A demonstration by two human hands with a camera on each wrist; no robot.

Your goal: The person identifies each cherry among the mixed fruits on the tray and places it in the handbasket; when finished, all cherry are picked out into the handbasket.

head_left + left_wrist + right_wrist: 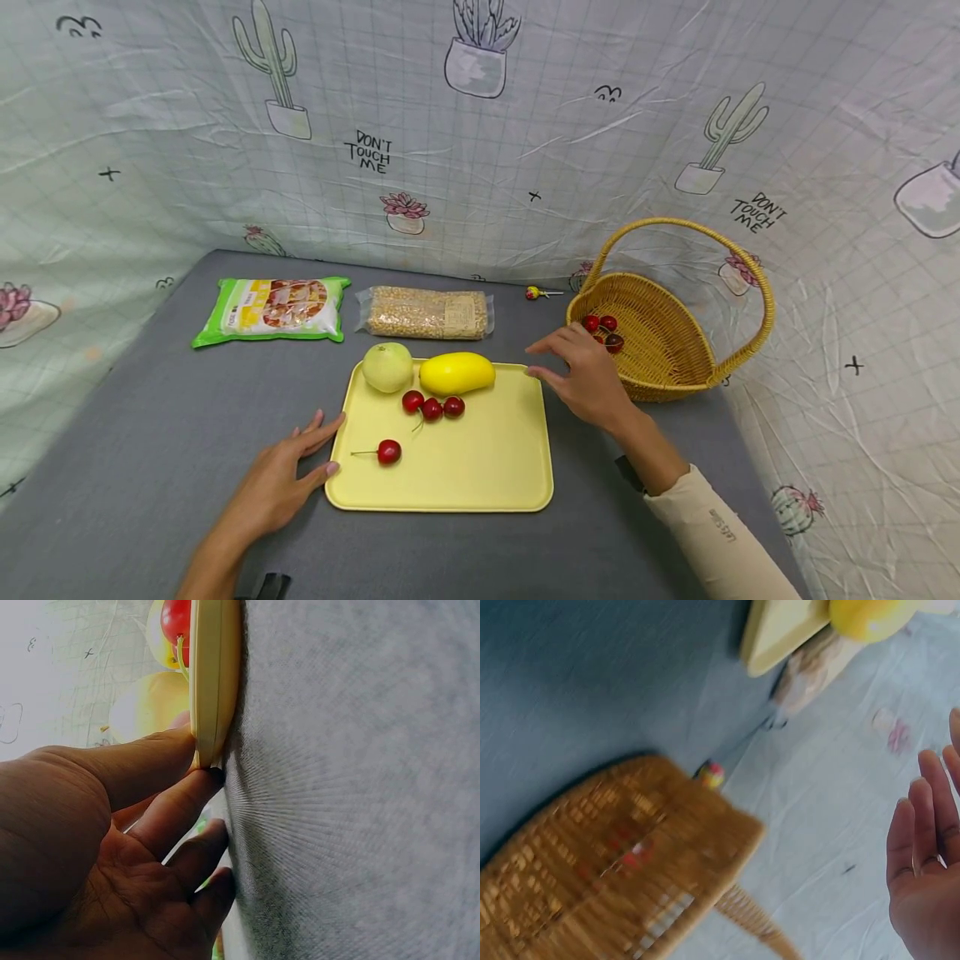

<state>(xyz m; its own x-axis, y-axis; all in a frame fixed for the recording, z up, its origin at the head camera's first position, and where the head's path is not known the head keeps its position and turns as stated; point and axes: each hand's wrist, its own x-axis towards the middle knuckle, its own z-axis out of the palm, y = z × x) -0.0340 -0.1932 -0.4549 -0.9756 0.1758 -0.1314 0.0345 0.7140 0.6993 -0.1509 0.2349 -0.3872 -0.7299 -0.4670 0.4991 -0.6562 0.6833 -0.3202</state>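
"don't touch me" twice on the cloth (480, 179); sleeve (708, 525) perhaps "let's slim".

Right hand (930, 881) at right edge, fingers extended, well apart from wicker basket (570, 859). Small red-and-yellow ball (711, 775) beside basket. Top: pale-yellow tray (769, 649), yellow fruit (866, 616) overlapping it.

Place: curtained-off tabletop setting; kind of room beyond cannot be told. Evidence: creased cactus-print curtain (540, 133), hung behind and at both sides; grey fabric-surfaced table (450, 554), standing close against it.
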